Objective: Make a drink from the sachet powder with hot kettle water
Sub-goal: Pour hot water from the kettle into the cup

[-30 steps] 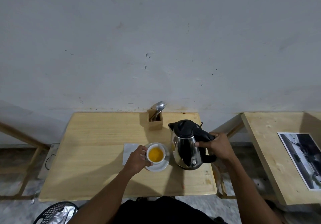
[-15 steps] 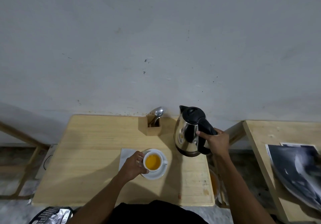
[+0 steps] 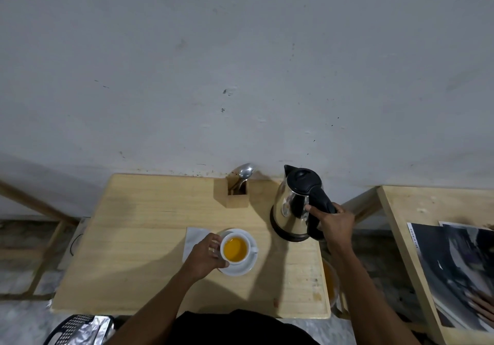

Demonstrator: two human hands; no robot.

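Note:
A white cup (image 3: 236, 248) filled with orange drink stands on a white saucer (image 3: 244, 268) near the middle of the wooden table (image 3: 139, 237). My left hand (image 3: 204, 255) wraps the cup's left side. A steel kettle (image 3: 292, 205) with a black lid and handle stands upright at the table's back right, and my right hand (image 3: 331, 224) grips its handle. A wooden holder (image 3: 237, 199) with a spoon (image 3: 246, 172) in it stands by the wall.
A white napkin (image 3: 193, 237) lies left of the saucer, partly under my hand. A second wooden table (image 3: 406, 219) with printed pictures (image 3: 459, 269) is at the right. A container of orange liquid (image 3: 330, 281) sits below the table's right edge. A black basket (image 3: 77, 330) is at bottom left.
The kettle has moved from beside the cup back and right, and now stands upright near the wall. My left hand has stayed on the cup.

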